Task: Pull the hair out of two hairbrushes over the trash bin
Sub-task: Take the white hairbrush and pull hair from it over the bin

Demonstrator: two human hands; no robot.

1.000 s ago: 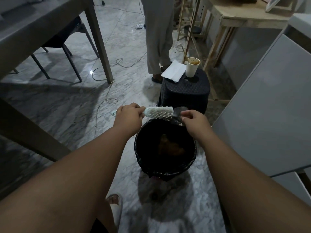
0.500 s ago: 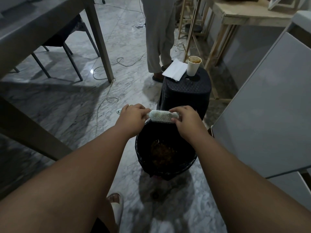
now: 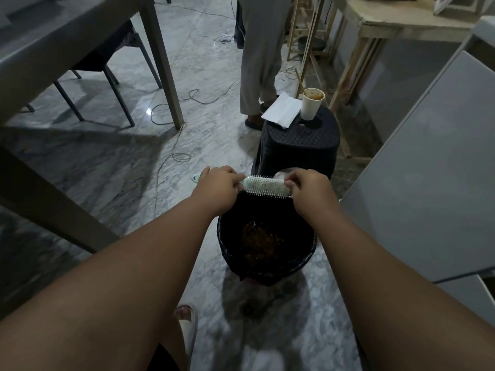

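A white hairbrush (image 3: 263, 185) lies level above the far rim of a black trash bin (image 3: 230, 253) lined with a dark bag. My left hand (image 3: 215, 188) is closed around its handle at the left end. My right hand (image 3: 308, 187) pinches at the bristles on the brush's right end. Brownish waste lies at the bottom of the bin. Only this one hairbrush is in sight.
A dark plastic stool (image 3: 298, 141) stands just behind the bin with a paper cup (image 3: 312, 103) and white paper (image 3: 281, 109) on it. A person's legs (image 3: 259, 57) stand beyond. A table leg (image 3: 163, 62), a chair and floor cables lie left; a grey cabinet (image 3: 428, 170) right.
My right hand came up from beside the brush onto its right end and now pinches the bristles. The brush shifted slightly lower over the bin.
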